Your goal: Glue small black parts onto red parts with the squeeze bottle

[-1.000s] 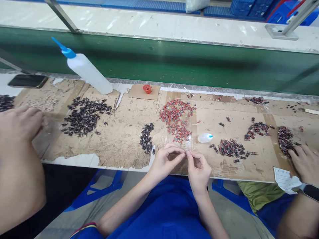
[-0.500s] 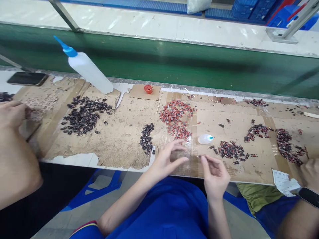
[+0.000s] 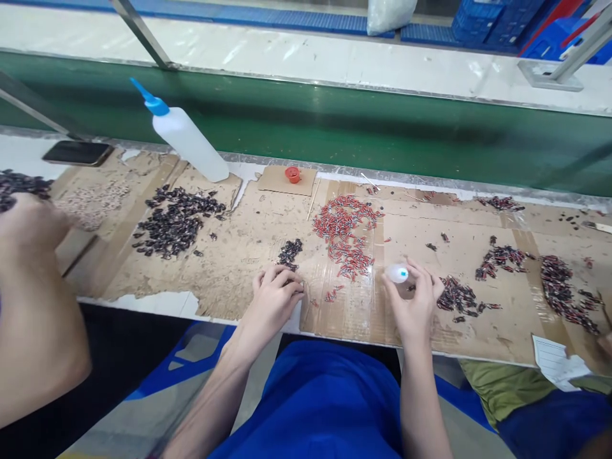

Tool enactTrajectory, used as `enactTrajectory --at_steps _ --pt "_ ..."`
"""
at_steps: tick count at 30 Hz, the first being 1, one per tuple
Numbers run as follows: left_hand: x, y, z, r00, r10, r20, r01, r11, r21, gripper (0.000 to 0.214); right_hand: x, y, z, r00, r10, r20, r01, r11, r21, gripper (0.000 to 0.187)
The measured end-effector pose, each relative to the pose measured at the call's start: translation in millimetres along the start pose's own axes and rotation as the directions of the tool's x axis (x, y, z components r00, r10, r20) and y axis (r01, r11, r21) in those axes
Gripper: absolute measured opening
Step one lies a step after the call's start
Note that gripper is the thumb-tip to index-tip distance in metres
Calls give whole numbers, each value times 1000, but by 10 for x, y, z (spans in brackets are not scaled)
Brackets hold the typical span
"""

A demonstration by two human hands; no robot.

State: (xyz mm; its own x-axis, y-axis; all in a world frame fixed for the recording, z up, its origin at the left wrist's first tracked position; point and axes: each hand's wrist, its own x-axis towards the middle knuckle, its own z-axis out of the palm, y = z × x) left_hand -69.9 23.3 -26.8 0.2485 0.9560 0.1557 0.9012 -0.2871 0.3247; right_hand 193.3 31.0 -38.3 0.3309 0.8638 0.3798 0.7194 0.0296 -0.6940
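Note:
My left hand (image 3: pixel 275 294) rests on the cardboard at the near end of a small pile of dark parts (image 3: pixel 289 251), fingers curled down onto them; what they pinch is hidden. My right hand (image 3: pixel 415 299) is wrapped round a small white squeeze bottle with a blue tip (image 3: pixel 398 273), just right of a spread of red parts (image 3: pixel 345 231). A few red parts (image 3: pixel 331 294) lie between my hands. A heap of dark-and-red parts (image 3: pixel 458 296) lies right of my right hand.
A large white squeeze bottle with blue nozzle (image 3: pixel 189 138) leans at the back left beside a big dark pile (image 3: pixel 175 219). A red cap (image 3: pixel 292 174), a phone (image 3: pixel 78 153) and a green conveyor belt (image 3: pixel 335 131) lie beyond. Another person's arm (image 3: pixel 33 299) is at the left.
My hands parted from a joined pinch at the table's near edge. The left went down to the small dark pile; the right reached forward and took the small white bottle.

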Motion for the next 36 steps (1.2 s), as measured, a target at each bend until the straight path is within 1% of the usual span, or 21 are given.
enactTrajectory --at_steps 2,3,5,7,9,11,13,15,17,18,20,22,23,25,28,31,34,36 --pt "13 -19 8 1000 -13 19 13 1000 -10 12 5 -26 -4 997 82 3 -81 988 128 33" --pt "22 -32 4 999 -27 32 28 999 -16 12 0 -37 -23 991 137 10 -136 966 218 33" --pt "43 -49 -13 997 -52 55 53 998 -32 13 -25 -47 -78 967 251 40 -246 884 397 35" --pt "73 -27 -23 997 -43 58 47 997 -63 15 -60 -28 -140 943 325 69 -313 799 513 39" --pt "114 66 -5 999 8 43 -3 994 -113 18 -97 19 -193 934 354 55 -322 763 561 42" --pt "160 234 51 994 102 40 -94 981 -171 19 -129 77 -228 930 368 15 -304 741 599 45" --pt "200 440 138 971 230 59 -212 952 -221 16 -156 127 -245 924 383 3 -290 696 657 44" --pt "222 623 234 950 310 49 -290 927 -237 15 -178 156 -246 920 390 33 -291 624 725 41" --pt "226 734 309 941 339 15 -327 917 -230 16 -195 162 -237 903 426 50 -305 556 773 37" --pt "224 758 331 939 343 4 -333 916 -225 16 -200 156 -229 887 460 47 -316 528 788 35" --pt "216 753 343 940 340 1 -331 917 -221 16 -207 131 -208 838 544 39 -349 480 805 33" --pt "210 710 328 944 329 13 -316 918 -237 17 -214 92 -179 799 599 44 -387 457 801 32" --pt "208 686 320 947 321 18 -307 919 -249 18 -219 70 -163 790 611 42 -402 465 789 32" --pt "209 649 317 953 301 17 -285 919 -274 19 -238 26 -130 796 604 33 -425 519 741 34" --pt "214 632 346 966 257 6 -243 921 -305 18 -277 -45 -91 838 544 38 -440 632 638 34" --pt "214 638 380 978 209 9 -195 925 -326 16 -296 -132 -66 870 492 37 -429 717 549 31" --pt "206 638 398 982 189 20 -171 926 -336 16 -286 -216 -51 890 454 39 -411 765 495 29" --pt "199 630 409 982 188 1 -176 922 -345 17 -275 -249 -45 899 435 41 -402 786 469 28"
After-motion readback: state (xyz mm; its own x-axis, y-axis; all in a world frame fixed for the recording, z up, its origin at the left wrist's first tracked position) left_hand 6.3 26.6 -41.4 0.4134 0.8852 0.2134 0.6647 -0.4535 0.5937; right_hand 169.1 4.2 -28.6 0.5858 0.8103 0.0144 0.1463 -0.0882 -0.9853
